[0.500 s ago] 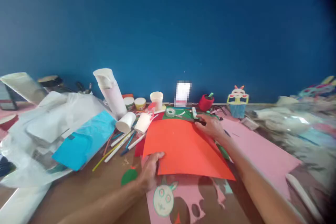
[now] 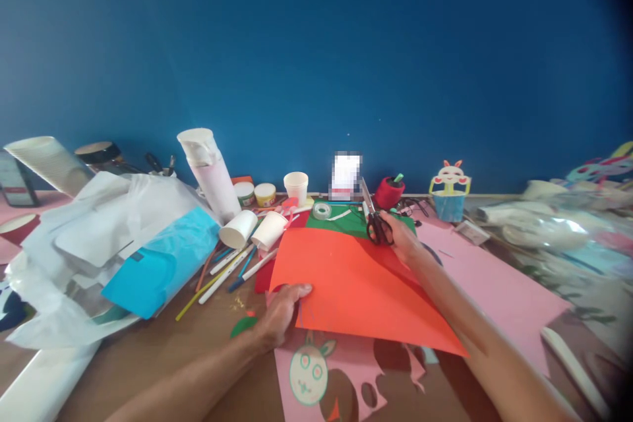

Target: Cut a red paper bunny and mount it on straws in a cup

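Note:
My left hand (image 2: pixel 287 310) grips the left edge of an orange paper sheet (image 2: pixel 346 277), its thumb on top. My right hand (image 2: pixel 399 236) is closed round the black handles of a pair of scissors (image 2: pixel 378 228), lifted at the far right part of the sheet with the blades pointing up and away. Below the sheet's near edge lies pink paper (image 2: pixel 361 369) with cut-out holes. On it rests a round bunny-face cutout (image 2: pixel 308 374) with drawn eyes.
White paper cups (image 2: pixel 238 229), pens (image 2: pixel 225 275) and a tape roll (image 2: pixel 322 211) lie beyond the sheet. A plastic bag (image 2: pixel 59 264) with blue paper (image 2: pixel 163 264) fills the left. Pink paper (image 2: pixel 494 277) and a bunny-topped blue cup (image 2: pixel 449 206) are at right.
My right hand has picked up the scissors from beyond the sheet and raised them. The orange sheet's near right corner has shifted right and nearer. My left hand keeps its hold.

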Demonstrator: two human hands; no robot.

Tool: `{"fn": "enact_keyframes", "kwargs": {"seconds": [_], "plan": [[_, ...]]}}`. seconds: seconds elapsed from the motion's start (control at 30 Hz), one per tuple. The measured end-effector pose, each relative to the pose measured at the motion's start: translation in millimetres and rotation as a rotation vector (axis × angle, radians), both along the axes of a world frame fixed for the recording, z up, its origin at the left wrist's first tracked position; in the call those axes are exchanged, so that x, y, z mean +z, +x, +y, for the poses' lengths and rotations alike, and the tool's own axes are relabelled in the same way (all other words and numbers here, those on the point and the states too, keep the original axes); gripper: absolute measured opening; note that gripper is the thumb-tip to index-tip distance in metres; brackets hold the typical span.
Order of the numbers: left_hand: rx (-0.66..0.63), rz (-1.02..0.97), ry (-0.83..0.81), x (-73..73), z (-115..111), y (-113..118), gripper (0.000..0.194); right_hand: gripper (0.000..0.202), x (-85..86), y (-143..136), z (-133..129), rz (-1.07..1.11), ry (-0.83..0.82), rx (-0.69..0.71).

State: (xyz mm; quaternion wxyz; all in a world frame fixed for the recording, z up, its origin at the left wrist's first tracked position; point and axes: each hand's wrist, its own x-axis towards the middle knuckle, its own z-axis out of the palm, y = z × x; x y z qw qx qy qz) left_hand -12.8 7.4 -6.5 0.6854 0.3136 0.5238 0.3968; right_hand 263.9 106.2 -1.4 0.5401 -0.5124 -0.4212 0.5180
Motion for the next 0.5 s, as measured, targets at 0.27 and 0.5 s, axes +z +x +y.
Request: {"fn": "enact_keyframes", "kwargs": {"seconds": [0.27, 0.5], "plan": [[-0.328, 0.245, 0.186, 13.7, -9, -6, 0.028, 0.024, 8.9, 0, 2, 0.214, 0.006, 0.098], [-0.155, 0.433, 0.249, 10.1, 2, -18, 0.028, 0.025, 6.6, -1, 3, 0.288, 0.080, 0.110]]}}
